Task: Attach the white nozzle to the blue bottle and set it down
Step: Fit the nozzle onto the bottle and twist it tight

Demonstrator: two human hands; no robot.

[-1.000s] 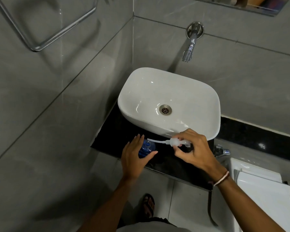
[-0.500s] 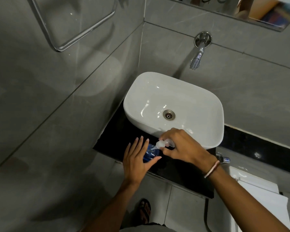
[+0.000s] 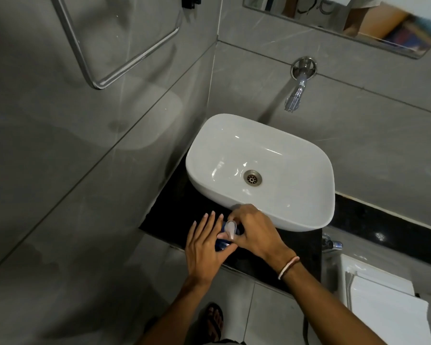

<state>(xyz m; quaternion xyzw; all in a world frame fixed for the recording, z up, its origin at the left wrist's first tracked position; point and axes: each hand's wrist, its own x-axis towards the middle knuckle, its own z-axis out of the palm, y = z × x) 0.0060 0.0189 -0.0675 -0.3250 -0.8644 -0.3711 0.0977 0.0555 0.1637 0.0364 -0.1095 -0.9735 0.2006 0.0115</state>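
The blue bottle (image 3: 220,245) stands on the black counter (image 3: 169,215) in front of the sink, mostly hidden between my hands. My left hand (image 3: 204,247) wraps its left side with the fingers stretched forward. The white nozzle (image 3: 230,229) sits upright on top of the bottle, its tube out of sight. My right hand (image 3: 254,232) is closed around the nozzle from the right, fingertips pinching its base.
A white basin (image 3: 259,170) fills the counter behind my hands, with a chrome wall tap (image 3: 296,95) above it. A toilet cistern (image 3: 383,302) stands at lower right. A chrome towel rail (image 3: 125,61) hangs on the left wall. My sandalled foot (image 3: 215,319) is below.
My right hand swung the nozzle from lying sideways to upright over the bottle's mouth, and the tube went out of sight. My left hand closed in on the bottle.
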